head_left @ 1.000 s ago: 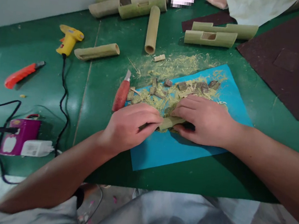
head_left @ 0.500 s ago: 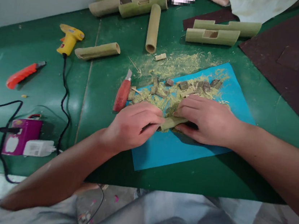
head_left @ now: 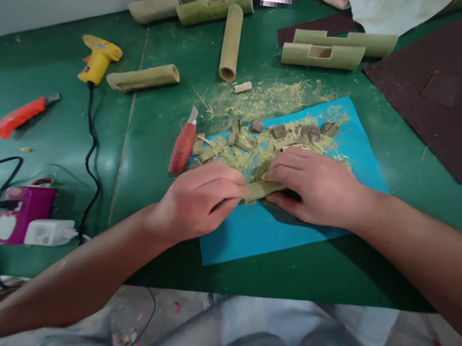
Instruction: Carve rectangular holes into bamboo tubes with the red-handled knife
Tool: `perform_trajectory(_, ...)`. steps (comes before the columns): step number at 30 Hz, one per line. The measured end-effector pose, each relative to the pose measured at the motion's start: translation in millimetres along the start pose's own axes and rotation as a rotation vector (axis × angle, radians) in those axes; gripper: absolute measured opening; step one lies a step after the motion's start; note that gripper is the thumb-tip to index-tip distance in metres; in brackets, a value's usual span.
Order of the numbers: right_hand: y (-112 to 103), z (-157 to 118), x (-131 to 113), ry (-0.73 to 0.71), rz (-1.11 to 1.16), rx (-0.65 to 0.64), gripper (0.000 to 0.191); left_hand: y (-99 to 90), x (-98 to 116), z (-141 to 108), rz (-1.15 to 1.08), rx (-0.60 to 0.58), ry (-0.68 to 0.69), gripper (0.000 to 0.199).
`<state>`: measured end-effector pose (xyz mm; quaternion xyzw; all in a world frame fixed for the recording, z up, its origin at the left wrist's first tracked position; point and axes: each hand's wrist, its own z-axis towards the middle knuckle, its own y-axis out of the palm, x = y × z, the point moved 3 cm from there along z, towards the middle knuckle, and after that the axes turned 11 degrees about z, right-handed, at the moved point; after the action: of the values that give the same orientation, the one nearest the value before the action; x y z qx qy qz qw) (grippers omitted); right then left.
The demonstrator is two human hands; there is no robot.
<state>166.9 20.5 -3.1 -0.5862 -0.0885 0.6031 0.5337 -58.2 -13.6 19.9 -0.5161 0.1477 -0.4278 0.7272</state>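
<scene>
A short piece of bamboo [head_left: 263,191] lies between my two hands, low over a blue sheet [head_left: 243,239]. My left hand [head_left: 205,198] is closed at its left end; the fingertips are pinched, and whether a small tool is in them is hidden. Around the piece's right part, my right hand [head_left: 311,185] grips with thumb below and fingers above. Greenish bamboo shavings [head_left: 258,157] and several brown chips [head_left: 279,131] lie just beyond my hands. A knife with a red wooden handle [head_left: 183,147] rests left of the shavings, blade pointing away.
Cut bamboo tubes [head_left: 231,44] lie at the back, notched ones [head_left: 341,63] to the right. On the left are a yellow glue gun [head_left: 97,61], an orange utility knife [head_left: 21,116], a purple box [head_left: 23,215] and a white adapter [head_left: 49,232]. Dark brown sheets [head_left: 446,98] cover the right.
The whole view has shifted slightly, so the table things appear a little further left. My left hand has moved slightly along with the view; both hands keep their hold around the bamboo piece.
</scene>
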Motion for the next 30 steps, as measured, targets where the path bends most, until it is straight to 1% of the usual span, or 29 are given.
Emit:
perform_trajectory(3,0.3,-0.3,-0.4,-0.004,-0.009,0.004,0.018,-0.6,-0.1,-0.5,0.001,0.006,-0.005,0.014)
perform_trajectory(6,0.9,-0.4,-0.8,-0.010,-0.016,0.004,0.020,-0.3,-0.3,-0.7,-0.016,-0.022,0.008,0.014)
perform_trajectory(11,0.8,-0.9,-1.5,-0.029,-0.021,0.016,0.020,-1.1,-0.7,-1.2,0.007,-0.014,0.010,0.014)
perform_trajectory(16,0.8,-0.3,-0.9,0.015,-0.026,-0.007,0.019,-1.0,1.6,-2.0,-0.045,-0.016,0.025,0.014)
perform_trajectory(20,0.2,1.6,-0.3,0.031,-0.017,-0.032,0.019,0.7,0.9,-1.3,-0.017,0.011,0.016,0.015)
perform_trajectory(24,-0.7,2.3,0.2,0.045,0.004,-0.028,0.017,2.6,0.7,-0.6,0.012,0.023,0.010,0.016)
perform_trajectory(30,0.1,2.8,0.4,0.066,0.020,-0.033,0.016,-0.9,3.6,-3.5,0.000,-0.011,0.028,0.014)
